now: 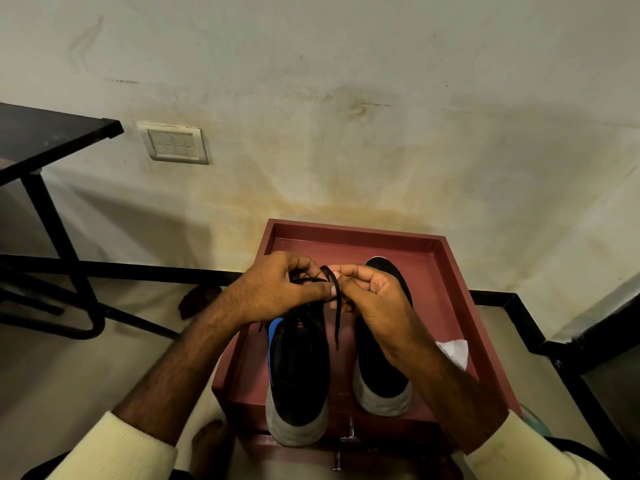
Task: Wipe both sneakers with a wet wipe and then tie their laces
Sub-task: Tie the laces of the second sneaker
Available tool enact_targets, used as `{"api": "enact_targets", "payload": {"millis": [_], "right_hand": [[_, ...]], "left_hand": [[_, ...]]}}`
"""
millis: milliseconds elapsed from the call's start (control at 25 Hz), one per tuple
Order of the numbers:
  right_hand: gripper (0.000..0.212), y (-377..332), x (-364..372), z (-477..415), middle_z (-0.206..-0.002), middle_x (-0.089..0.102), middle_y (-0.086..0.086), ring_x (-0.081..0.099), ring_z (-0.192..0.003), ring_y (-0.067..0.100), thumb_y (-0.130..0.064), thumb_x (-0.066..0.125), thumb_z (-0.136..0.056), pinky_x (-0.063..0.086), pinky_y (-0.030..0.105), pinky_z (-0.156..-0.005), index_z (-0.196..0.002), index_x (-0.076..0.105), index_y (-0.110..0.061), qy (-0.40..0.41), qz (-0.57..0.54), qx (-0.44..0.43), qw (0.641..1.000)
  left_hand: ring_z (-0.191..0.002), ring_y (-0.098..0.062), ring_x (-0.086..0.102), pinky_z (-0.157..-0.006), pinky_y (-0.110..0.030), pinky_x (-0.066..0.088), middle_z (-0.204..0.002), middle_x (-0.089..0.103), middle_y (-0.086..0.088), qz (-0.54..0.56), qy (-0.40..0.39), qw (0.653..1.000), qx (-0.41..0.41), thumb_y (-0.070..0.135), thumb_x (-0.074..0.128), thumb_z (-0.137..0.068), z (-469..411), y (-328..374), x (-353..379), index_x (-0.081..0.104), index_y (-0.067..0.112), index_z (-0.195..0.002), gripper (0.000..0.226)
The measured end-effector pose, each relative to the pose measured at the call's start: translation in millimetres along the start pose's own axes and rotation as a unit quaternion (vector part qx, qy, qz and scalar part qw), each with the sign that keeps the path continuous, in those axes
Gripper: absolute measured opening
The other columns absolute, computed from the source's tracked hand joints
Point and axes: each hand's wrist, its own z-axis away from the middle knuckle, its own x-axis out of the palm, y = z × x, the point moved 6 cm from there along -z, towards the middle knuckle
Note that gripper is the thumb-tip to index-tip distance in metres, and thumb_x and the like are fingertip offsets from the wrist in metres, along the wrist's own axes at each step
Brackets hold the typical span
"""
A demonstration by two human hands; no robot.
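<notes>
A person sits over a red box [460, 271] with a raised rim. Two black sneakers stand side by side on top of it, with their grey heels toward the person at 6 o'clock and their toes pointing to 12 o'clock.

The left sneaker [298, 372] has a blue patch on its side and a small red mark near the tongue. The right sneaker [381, 375] sits just beside it, at 3 o'clock from it.

Both hands meet above the front of the left sneaker. The left hand [277, 289] is curled shut, and its fingers pinch a black lace [336, 306]. The right hand [374, 299] is also curled shut, with its finger and thumb pinching the same lace. The lace makes a small loop between the two hands, and one loose end hangs down between the sneakers.

A white wipe [455, 351] lies crumpled on the box, near the rim, at 3 o'clock from the right sneaker. The right arm partly hides it.

Both arms wear pale cream sleeves [114, 452].

At 9 o'clock a dark table [48, 136] with black metal legs stands by the wall. A white switch plate [174, 143] is on the wall beside it.
</notes>
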Motion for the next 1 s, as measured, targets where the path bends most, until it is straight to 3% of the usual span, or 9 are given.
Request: {"api": "enact_targets", "payload": {"millis": [200,320,480,600,680,840,1000], "right_hand": [[0.021,-0.5,2.5,-1.8,-0.091,0.079,0.016,0.072,-0.073,0.014,-0.008,0.063,-0.102,0.058,0.021,-0.07,-0.119,0.075,-0.002,-0.027,-0.005,0.004,1.0],[0.028,4.3,6.3,-3.3,-0.096,0.079,0.017,0.072,-0.082,0.015,-0.006,0.07,-0.097,0.057,0.022,-0.076,-0.125,0.072,-0.003,-0.072,0.032,0.003,0.997],[0.017,3.0,8.6,1.4,-0.1,0.082,0.008,0.077,-0.091,0.01,-0.013,0.073,-0.096,0.055,0.017,-0.08,-0.111,0.08,-0.006,-0.083,0.064,-0.014,0.994],[0.018,5.0,12.0,-0.8,-0.101,0.08,0.003,0.071,-0.094,0.014,-0.022,0.067,-0.1,0.051,0.022,-0.082,-0.102,0.083,-0.014,-0.1,0.054,0.017,0.993],[0.021,5.4,14.2,-2.2,-0.095,0.074,0.004,0.063,-0.094,0.018,-0.021,0.06,-0.092,0.048,0.028,-0.083,-0.092,0.081,-0.019,-0.112,0.038,0.024,0.993],[0.016,-0.7,15.5,1.0,-0.098,0.068,0.011,0.068,-0.096,0.017,0.0,0.067,-0.096,0.055,0.025,-0.091,-0.087,0.071,-0.012,-0.124,0.052,-0.057,0.989],[0.015,-6.5,8.6,0.1,-0.098,0.074,0.013,0.073,-0.094,0.024,-0.003,0.079,-0.09,0.058,0.03,-0.09,-0.087,0.075,-0.017,-0.057,0.098,-0.12,0.986]], "left_hand": [[-0.081,-0.016,0.076,-0.089,-0.043,0.062,-0.081,0.078,0.001,-0.001,0.033,0.999,-0.004,0.031,0.073,-0.091,0.0,-1.0,-7.4,0.075,0.022,-0.084,0.012],[-0.084,-0.022,0.075,-0.089,-0.042,0.062,-0.08,0.077,-0.002,0.011,0.067,0.997,-0.023,0.037,0.072,-0.092,0.6,-5.2,-14.0,0.075,0.02,-0.084,0.018],[-0.081,-0.018,0.075,-0.088,-0.036,0.06,-0.078,0.076,-0.001,0.064,0.066,0.995,-0.032,0.038,0.074,-0.088,0.5,-7.0,-15.4,0.073,0.019,-0.078,0.022],[-0.085,-0.022,0.076,-0.084,-0.032,0.06,-0.084,0.078,-0.006,0.08,0.081,0.993,-0.043,0.044,0.077,-0.085,-0.4,-11.0,-17.5,0.074,0.015,-0.082,0.029],[-0.083,-0.019,0.077,-0.078,-0.026,0.058,-0.084,0.078,-0.007,0.083,0.088,0.991,-0.049,0.044,0.077,-0.084,-0.7,-12.8,-16.8,0.074,0.012,-0.085,0.032],[-0.085,-0.017,0.076,-0.077,-0.022,0.056,-0.086,0.078,-0.006,0.098,0.078,0.991,-0.046,0.049,0.076,-0.077,-0.1,-9.0,-15.2,0.075,0.01,-0.087,0.04],[-0.089,-0.023,0.077,-0.088,-0.035,0.061,-0.088,0.078,-0.009,0.085,0.065,0.993,-0.05,0.052,0.076,-0.076,-0.4,-11.3,-16.1,0.075,0.012,-0.086,0.041]]}}
